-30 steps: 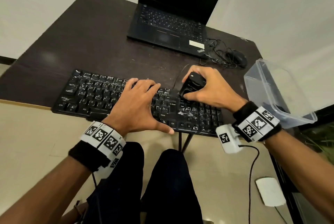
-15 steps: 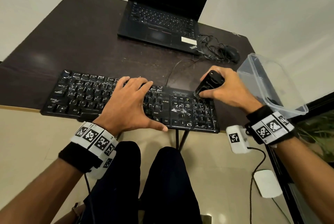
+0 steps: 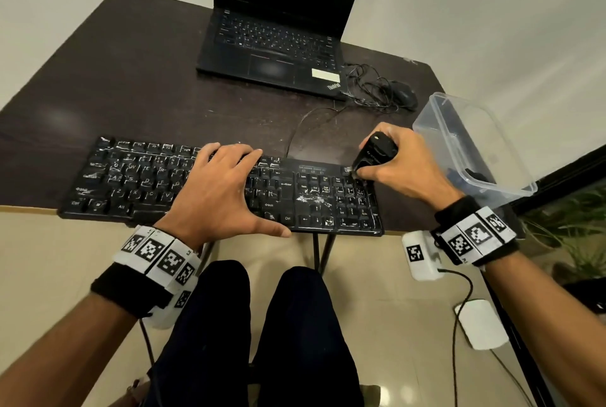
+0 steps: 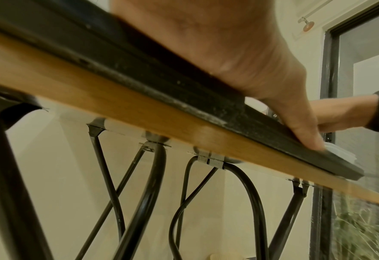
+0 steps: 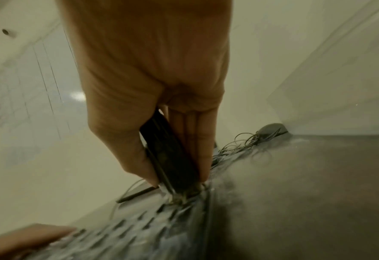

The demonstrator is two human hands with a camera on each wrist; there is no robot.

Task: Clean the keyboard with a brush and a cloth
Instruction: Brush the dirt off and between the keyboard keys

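A dark table (image 3: 137, 72) stands by a pale wall, and the black keyboard (image 3: 137, 177) lies at its near edge. From the head view, the left hand (image 3: 216, 190) lies flat on the keyboard's middle, fingers spread, hiding keys. The right hand (image 3: 403, 164) grips a black brush (image 3: 375, 152) at the keyboard's far right corner. No cloth shows

In the left wrist view, only the thumb side of the left hand (image 4: 239, 58) shows, pressing the keyboard (image 4: 161, 84)

In the right wrist view, blurry fingers (image 5: 197, 137) pinch the brush (image 5: 168, 154), bristles on the keyboard (image 5: 139, 234)
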